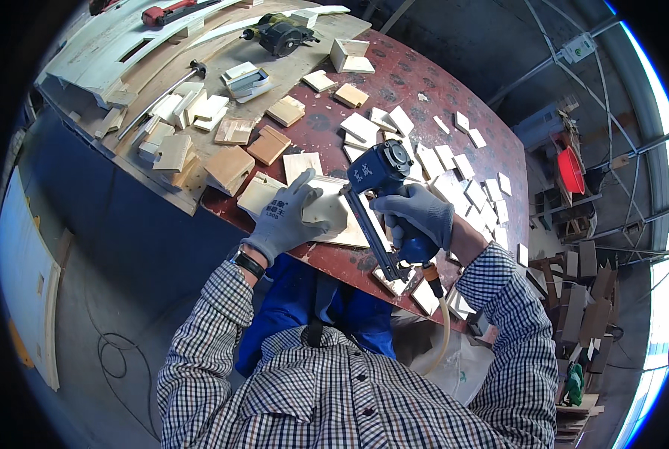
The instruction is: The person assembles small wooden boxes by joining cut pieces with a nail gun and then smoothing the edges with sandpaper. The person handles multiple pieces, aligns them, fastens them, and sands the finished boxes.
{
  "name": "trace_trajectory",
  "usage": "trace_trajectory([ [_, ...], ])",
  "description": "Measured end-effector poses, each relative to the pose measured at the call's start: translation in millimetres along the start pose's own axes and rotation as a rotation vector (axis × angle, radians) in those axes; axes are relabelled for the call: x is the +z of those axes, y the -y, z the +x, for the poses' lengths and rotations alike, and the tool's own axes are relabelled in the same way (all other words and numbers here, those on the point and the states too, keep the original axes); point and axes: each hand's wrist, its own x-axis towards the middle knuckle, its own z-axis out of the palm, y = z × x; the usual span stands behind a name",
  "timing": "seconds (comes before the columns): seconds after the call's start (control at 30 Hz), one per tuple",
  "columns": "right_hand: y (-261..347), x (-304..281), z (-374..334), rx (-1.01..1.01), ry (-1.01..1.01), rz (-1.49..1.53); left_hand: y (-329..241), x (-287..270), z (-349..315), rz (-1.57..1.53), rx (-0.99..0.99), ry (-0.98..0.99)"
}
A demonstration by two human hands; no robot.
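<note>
My right hand (423, 213), in a grey glove, is wrapped round the handle of a dark blue pneumatic nail gun (379, 168). An air hose (444, 329) runs down from the handle's base. The gun is over a pale wooden board (333, 206) at the table's near edge; whether its nose touches the wood is hidden. My left hand (286, 217), also gloved in grey, rests on the board's left part with thumb and fingers spread. Small pale wood blocks (229, 168) lie just beyond and left of it.
Many thin wood pieces (465, 191) are scattered over the red tabletop (454, 90). A hammer (197, 69), a black power tool (278, 36) and a red tool (169, 13) lie at the far left. Wood scraps (593, 307) are piled on the right. A cable (113, 344) coils on the floor.
</note>
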Motion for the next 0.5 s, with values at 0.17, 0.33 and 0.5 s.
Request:
trace_trajectory([
  [0.17,12,23,-12,-0.002,0.061,-0.081,15,9,2,0.060,0.162,-0.118],
  [0.33,14,37,-11,-0.068,0.102,-0.233,9,6,4,0.016,0.137,-0.086],
  [0.5,20,41,-14,-0.095,0.143,-0.317,10,6,2,0.028,0.152,-0.094],
])
